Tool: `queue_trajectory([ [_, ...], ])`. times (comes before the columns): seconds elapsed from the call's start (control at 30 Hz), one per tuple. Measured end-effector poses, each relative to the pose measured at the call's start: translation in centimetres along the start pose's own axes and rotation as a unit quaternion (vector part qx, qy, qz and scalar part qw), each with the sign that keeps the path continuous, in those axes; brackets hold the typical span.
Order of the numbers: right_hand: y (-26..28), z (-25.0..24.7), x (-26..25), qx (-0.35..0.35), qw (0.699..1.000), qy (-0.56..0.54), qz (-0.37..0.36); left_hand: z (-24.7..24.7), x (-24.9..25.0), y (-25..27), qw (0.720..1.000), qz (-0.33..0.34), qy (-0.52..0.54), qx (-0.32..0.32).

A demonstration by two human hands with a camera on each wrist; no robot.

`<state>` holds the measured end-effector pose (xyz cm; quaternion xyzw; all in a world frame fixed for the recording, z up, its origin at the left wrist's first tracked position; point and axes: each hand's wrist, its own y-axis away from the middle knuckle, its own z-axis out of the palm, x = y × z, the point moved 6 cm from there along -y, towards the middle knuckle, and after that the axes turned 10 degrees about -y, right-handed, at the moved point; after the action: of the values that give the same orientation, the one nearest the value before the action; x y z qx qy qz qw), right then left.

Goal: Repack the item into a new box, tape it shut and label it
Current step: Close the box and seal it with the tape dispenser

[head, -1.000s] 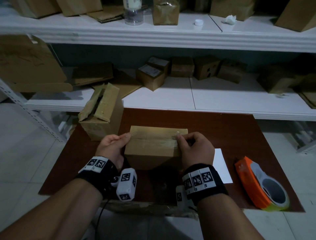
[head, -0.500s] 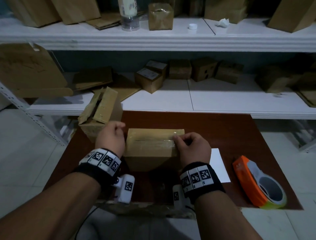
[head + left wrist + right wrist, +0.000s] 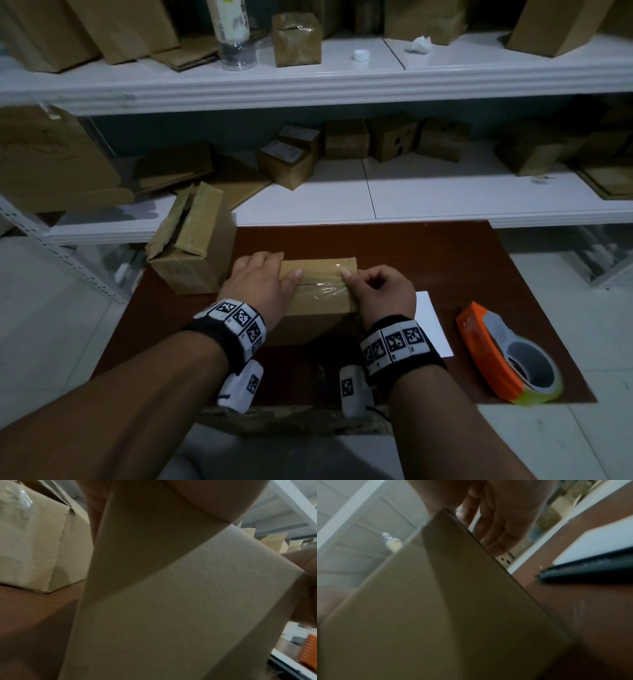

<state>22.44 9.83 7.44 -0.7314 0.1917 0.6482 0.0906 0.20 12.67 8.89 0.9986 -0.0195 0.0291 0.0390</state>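
A closed cardboard box (image 3: 322,298) stands mid-table, with clear tape (image 3: 325,279) running along its top seam. My left hand (image 3: 263,282) lies flat over the left end of the box top, its thumb on the tape. My right hand (image 3: 376,291) sits at the box's right end, thumb tip pressing the tape end down. Its fingers (image 3: 496,534) are curled beside the box (image 3: 436,608), a little apart from its side wall. The left wrist view shows the box (image 3: 171,601) from below my palm. A white label sheet (image 3: 433,322) lies right of the box.
An older box (image 3: 191,246) with raised flaps stands at the table's left rear, close to my left hand. An orange tape dispenser (image 3: 507,356) lies at the right front. A dark pen-like object (image 3: 590,568) rests by the label (image 3: 599,545). White shelves (image 3: 445,195) with several boxes run behind the brown table (image 3: 445,260).
My left hand has moved from the box's left side up onto its top, thumb sliding rightward along the tape. The right hand has kept its place at the tape's right end.
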Motion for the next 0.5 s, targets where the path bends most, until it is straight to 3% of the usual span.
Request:
queue_trajectory([
  [0.2,0.6,-0.1,1.6,0.028,0.977,-0.195,0.08,-0.5,0.4,0.4,1.0,-0.005,-0.002,-0.007],
  [0.27,0.3,-0.5,2.4,0.02,0.978,-0.172,0.112,-0.4,0.3,0.3,1.0,-0.011,0.004,-0.013],
  [0.37,0.2,-1.2,3.7,0.025,0.986,-0.054,0.156,-0.2,0.2,0.2,1.0,-0.013,-0.004,-0.012],
  [0.43,0.3,-1.6,2.0,0.048,0.993,-0.058,0.092,-0.2,0.2,0.1,1.0,-0.013,-0.006,-0.009],
  [0.5,0.7,-0.8,-0.7,0.015,0.997,-0.079,-0.004,-0.2,0.2,0.0,1.0,-0.013,-0.006,-0.009],
])
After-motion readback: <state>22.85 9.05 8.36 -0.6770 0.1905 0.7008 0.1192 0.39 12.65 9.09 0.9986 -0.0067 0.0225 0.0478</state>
